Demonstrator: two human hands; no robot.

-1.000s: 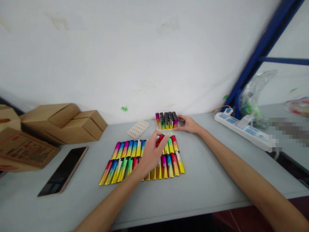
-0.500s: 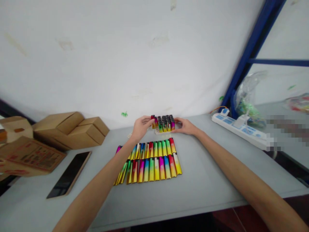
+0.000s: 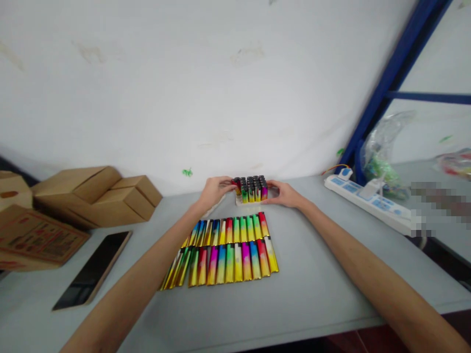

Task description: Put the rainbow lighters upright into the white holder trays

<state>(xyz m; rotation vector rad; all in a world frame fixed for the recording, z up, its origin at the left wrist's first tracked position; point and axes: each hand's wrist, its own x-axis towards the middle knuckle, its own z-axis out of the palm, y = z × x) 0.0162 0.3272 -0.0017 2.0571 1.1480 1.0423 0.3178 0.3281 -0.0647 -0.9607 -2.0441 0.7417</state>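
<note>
Several metallic, multicoloured lighters [image 3: 254,192] with black tops stand upright, packed in rows in a small clear tray [image 3: 243,202] near the wall. My left hand [image 3: 215,192] is at the tray's left end, its thumb and fingers closed on a red lighter [image 3: 235,183] beside the standing ones. From the right, my right hand [image 3: 285,194] grips the end of the tray, thumb in front and fingers behind. Two rows of lighters [image 3: 237,260] lie flat on the table in front of the tray; my left forearm covers part of their left end.
Cardboard boxes [image 3: 95,196] stand on the left, with a dark-screened phone [image 3: 93,269] lying before them. A white power strip [image 3: 368,203] with plugs lies at the right, near a clear plastic bag [image 3: 384,147] and a blue metal frame [image 3: 386,88]. The wall [image 3: 235,98] rises behind the table.
My left hand has brought the red lighter lower and closer against the standing group. My right hand stays at the tray's right end. The view has shifted slightly.
</note>
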